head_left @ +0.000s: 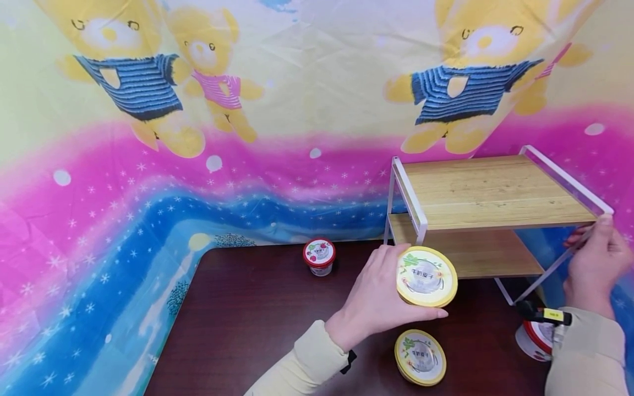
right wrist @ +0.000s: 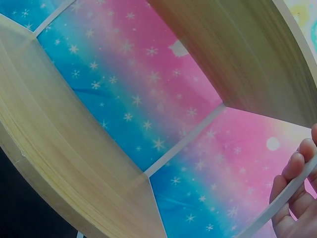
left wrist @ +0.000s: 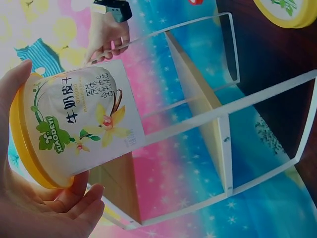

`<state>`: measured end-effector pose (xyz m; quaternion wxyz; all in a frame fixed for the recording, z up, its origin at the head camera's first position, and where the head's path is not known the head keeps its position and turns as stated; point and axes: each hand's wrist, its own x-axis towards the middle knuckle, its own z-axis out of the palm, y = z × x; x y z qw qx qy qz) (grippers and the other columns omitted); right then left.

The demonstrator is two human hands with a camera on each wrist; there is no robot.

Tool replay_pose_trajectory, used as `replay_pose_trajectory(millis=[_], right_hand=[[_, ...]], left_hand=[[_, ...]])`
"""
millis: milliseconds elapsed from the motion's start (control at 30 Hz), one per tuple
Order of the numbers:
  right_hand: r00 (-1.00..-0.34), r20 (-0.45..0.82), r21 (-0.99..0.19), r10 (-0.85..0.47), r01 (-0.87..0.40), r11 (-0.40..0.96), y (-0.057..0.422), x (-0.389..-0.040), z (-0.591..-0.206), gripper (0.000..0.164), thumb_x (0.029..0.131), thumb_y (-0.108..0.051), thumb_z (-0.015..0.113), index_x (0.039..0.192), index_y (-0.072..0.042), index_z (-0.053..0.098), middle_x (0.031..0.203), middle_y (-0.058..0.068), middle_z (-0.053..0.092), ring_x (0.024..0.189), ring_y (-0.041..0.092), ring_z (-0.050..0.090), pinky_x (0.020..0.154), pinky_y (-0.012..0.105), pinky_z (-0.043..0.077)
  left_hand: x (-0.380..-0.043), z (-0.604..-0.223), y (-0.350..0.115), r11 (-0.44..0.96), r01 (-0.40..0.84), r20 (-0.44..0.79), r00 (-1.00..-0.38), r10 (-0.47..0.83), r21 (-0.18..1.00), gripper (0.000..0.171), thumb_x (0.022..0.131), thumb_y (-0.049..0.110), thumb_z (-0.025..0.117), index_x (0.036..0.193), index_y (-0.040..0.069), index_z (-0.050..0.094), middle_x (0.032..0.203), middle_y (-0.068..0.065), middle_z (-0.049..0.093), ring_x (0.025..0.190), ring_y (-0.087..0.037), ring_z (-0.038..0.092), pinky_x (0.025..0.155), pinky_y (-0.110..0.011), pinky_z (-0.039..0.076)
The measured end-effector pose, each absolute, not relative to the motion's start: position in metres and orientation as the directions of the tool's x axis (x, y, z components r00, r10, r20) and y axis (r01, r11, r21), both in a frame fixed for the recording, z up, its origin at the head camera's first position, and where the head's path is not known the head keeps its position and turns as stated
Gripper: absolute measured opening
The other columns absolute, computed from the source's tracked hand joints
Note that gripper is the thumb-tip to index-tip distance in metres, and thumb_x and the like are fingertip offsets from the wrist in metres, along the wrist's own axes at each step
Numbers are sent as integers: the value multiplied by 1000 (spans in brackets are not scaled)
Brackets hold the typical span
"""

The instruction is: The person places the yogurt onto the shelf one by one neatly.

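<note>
My left hand (head_left: 373,294) grips a white paper tub with a yellow lid (head_left: 427,276), raised in front of the shelf rack. In the left wrist view the tub's side (left wrist: 94,119) shows printed flowers and green leaves, with thumb and fingers round the lid end. At the right, my right hand (head_left: 599,258) holds the front right post of the two-tier shelf rack (head_left: 495,192), near its top corner. The right wrist view shows fingers (right wrist: 292,168) curled round the white metal post (right wrist: 277,206). Both wooden boards are bare.
A second yellow-lidded tub (head_left: 420,357) stands on the dark table (head_left: 247,319) below the left hand. One red-lidded tub (head_left: 319,256) is near the back edge; another red-lidded tub (head_left: 535,338) sits partly hidden by the right sleeve. A bear-print cloth (head_left: 307,110) hangs behind.
</note>
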<state>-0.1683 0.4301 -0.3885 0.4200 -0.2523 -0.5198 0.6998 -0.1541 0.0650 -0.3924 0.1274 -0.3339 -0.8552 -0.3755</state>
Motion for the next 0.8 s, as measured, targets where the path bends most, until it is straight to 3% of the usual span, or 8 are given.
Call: replay_pose_trajectory(millis=[333,800], right_hand=[[-519,94,-937,849,-335,-100,428,-168,-388,43,99,-42,60,85,-2,65,85,1,63,75,10,57,74,10,49],[-510,94,-941,855,-326,-91,430,-168,-390,42,100,-42,59,85,-3,66,84,-1,62,74,9,57,72,10,48]], left_hand=[[-150,-386,76,500,697,498,-717,489,514,109,59,70,88,144,17,46,126,9,52,116,-3,45,93,-14,42],[-144,-369,93,488,706,454,-706,544,514,112,58,73,86,146,20,42,124,14,47,113,3,41,86,-11,42]])
